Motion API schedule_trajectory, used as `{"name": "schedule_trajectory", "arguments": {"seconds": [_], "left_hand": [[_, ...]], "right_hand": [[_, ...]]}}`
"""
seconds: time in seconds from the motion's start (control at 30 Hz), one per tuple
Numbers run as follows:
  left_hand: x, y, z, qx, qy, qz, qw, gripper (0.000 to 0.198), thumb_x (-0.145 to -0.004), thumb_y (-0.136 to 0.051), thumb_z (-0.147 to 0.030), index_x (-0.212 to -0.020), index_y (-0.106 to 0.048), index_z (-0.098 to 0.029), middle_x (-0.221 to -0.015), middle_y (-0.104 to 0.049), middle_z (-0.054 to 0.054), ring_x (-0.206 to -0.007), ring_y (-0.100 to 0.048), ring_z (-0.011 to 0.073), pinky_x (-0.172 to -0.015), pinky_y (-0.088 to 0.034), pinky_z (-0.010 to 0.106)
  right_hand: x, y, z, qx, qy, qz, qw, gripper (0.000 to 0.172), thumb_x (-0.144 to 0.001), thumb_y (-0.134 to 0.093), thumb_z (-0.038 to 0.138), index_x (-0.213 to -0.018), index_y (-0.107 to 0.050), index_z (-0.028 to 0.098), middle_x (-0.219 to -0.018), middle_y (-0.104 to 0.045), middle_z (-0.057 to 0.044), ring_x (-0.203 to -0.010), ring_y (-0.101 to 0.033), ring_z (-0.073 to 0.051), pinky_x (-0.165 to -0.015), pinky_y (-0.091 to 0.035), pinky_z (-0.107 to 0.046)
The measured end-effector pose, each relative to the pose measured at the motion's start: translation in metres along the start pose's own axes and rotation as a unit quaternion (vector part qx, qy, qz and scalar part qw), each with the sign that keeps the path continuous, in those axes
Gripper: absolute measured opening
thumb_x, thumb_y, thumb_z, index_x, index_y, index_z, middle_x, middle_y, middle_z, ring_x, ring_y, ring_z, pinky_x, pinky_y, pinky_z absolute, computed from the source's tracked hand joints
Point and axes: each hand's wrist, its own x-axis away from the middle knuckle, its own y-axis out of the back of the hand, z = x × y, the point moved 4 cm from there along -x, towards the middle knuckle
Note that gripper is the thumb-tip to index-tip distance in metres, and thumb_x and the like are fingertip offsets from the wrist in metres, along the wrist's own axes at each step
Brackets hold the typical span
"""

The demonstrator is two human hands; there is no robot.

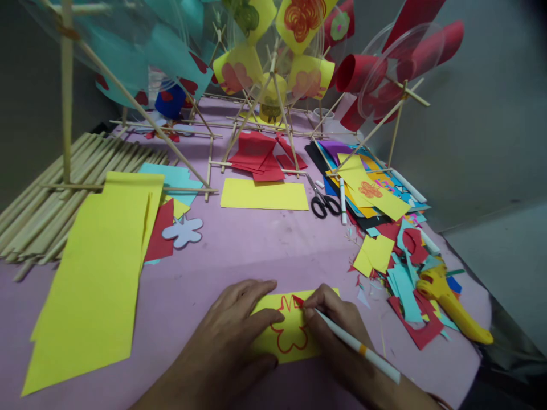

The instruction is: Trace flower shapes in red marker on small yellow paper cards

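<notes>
At the near middle of the table lies a small yellow paper point(314, 345) with a red outline of a butterfly or flower shape on it. My left hand point(231, 336) rests on its left part, fingers spread, pressing on the sheet and holding nothing. In a pinch, my right hand point(337, 324) grips a white felt-tip marker point(363, 350) with an orange band. The red tip touches or hovers just over the upper right of the outline; I cannot tell which. Part of the paper is hidden under both hands.
Yellow sheets point(98, 273), wooden sticks point(55, 199) and a white flower-like cutout point(183, 232) lie left. Ahead are a yellow strip point(264, 195) and scissors point(322, 205). Paper scraps point(405, 285) and a yellow hot-glue gun point(457, 307) lie right. Stick-framed pinwheels point(273, 62) stand behind.
</notes>
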Motion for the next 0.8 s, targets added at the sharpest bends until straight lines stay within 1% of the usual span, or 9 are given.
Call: {"name": "schedule_trajectory", "arguments": {"seconds": [0.13, 0.5, 0.8], "left_hand": [[-0.0019, 0.0011, 0.0008, -0.001, -0.004, -0.003, 1.0, 0.048, -0.068, -0.064, -0.011, -0.11, -0.053, -0.031, -0.141, -0.038, 0.0, -0.123, -0.034, 0.0273, -0.098, -0.036, 0.046], [-0.0017, 0.0014, -0.0014, 0.003, 0.018, 0.006, 1.0, 0.05, -0.062, -0.066, -0.008, -0.106, -0.056, -0.031, -0.139, -0.04, -0.001, -0.122, -0.035, 0.0276, -0.098, -0.036, 0.046], [-0.0021, 0.0012, -0.0005, 0.003, 0.011, 0.007, 1.0, 0.05, -0.064, -0.066, -0.01, -0.108, -0.056, -0.032, -0.14, -0.039, -0.001, -0.123, -0.034, 0.0268, -0.099, -0.035, 0.045]], "right_hand": [[-0.0001, -0.0002, 0.0009, 0.012, 0.002, 0.003, 1.0, 0.012, -0.083, -0.041, 0.028, -0.074, -0.046, 0.021, -0.051, -0.042, 0.006, -0.044, -0.039, -0.011, -0.04, -0.027, -0.02], [0.0023, 0.0003, -0.0029, 0.007, 0.0, 0.016, 1.0, 0.009, -0.082, -0.041, 0.024, -0.074, -0.045, 0.022, -0.051, -0.04, 0.008, -0.043, -0.038, -0.011, -0.041, -0.028, -0.02], [0.0025, -0.0003, -0.0054, -0.012, -0.004, 0.019, 1.0, 0.008, -0.079, -0.042, 0.021, -0.072, -0.046, 0.021, -0.05, -0.04, 0.008, -0.042, -0.037, -0.01, -0.041, -0.028, -0.02]]}}
